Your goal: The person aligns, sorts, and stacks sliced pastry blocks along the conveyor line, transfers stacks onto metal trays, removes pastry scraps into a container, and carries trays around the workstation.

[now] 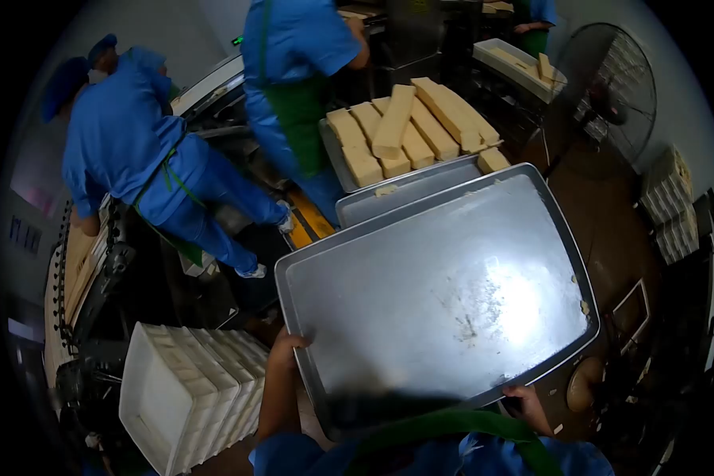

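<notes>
A large metal baking tray is held tilted in front of my body, bare apart from some dark smudges and a few pale crumbs at its rim. My left hand grips its left edge, with the thumb over the rim. At the near right edge my right hand is closed on the same tray; its fingers underneath are hidden. Just beyond lies another metal tray, partly covered by the one I hold. Long pale yellow dough blocks lie on a tray behind it, one block resting across the others.
Stacked white plastic crates stand at lower left. Two co-workers in blue work beside machinery. A standing fan and more crates are at right. A white tub with pale pieces sits at the back.
</notes>
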A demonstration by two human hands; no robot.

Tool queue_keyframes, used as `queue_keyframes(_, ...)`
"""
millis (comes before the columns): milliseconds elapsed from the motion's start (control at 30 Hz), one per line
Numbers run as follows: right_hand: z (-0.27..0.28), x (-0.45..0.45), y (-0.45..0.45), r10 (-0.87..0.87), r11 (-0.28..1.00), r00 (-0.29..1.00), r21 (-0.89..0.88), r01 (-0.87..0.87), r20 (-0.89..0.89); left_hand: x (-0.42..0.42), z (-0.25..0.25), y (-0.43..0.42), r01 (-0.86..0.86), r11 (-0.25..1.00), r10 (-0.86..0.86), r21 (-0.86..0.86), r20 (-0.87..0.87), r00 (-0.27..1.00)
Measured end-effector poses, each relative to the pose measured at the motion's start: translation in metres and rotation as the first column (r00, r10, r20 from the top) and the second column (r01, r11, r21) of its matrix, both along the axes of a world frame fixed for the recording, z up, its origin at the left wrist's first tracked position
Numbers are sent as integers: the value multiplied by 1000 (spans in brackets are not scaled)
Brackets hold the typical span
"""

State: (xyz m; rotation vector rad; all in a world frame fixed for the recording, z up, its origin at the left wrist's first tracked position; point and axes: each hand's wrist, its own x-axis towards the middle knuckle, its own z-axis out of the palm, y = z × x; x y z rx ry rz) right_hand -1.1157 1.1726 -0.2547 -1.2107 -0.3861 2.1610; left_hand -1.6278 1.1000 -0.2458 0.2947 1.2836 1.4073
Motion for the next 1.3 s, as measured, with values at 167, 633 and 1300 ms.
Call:
queue_keyframes(167, -5, -79, 65, 228, 960, 973, 157, -232, 42, -25, -17, -82, -445, 886, 436, -129, -90, 895)
queue_keyframes(633, 14, -278, 35, 788, -460, 76, 666, -588, 612, 142, 24, -407, -998, 28, 969, -56, -242, 41)
queue_keyframes(1300, -14, -446, -51, 852, -120, 308, 729, -673, 424, -190, -30, -363, -993, -14, 469, -115, -878, 95)
